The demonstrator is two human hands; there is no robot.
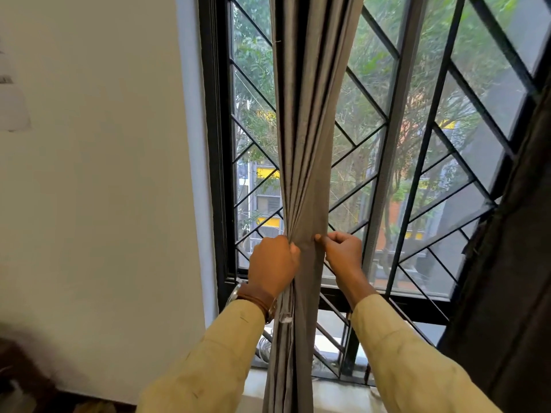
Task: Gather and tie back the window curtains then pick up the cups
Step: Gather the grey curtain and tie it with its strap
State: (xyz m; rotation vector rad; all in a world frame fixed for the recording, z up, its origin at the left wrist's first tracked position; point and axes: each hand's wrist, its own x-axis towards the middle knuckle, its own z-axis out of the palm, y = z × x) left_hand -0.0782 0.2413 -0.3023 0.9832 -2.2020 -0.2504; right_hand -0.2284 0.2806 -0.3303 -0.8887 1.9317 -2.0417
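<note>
Grey fabric curtain (304, 144) hangs gathered into one narrow vertical bundle of tight pleats in front of the black-framed window (214, 144), before the diagonal window grille (369, 99). Bundle is narrowest at hand height and continues down past the sill. Left hand (272, 263): grip closed in a fist around the bundle's left edge, folds pressed together; wristwatch (238, 295) on that wrist. Right hand (343, 253): grip curled, thumb and fingers pinching the bundle's right edge. A second, darker curtain (512, 263) hangs at far right.
</note>
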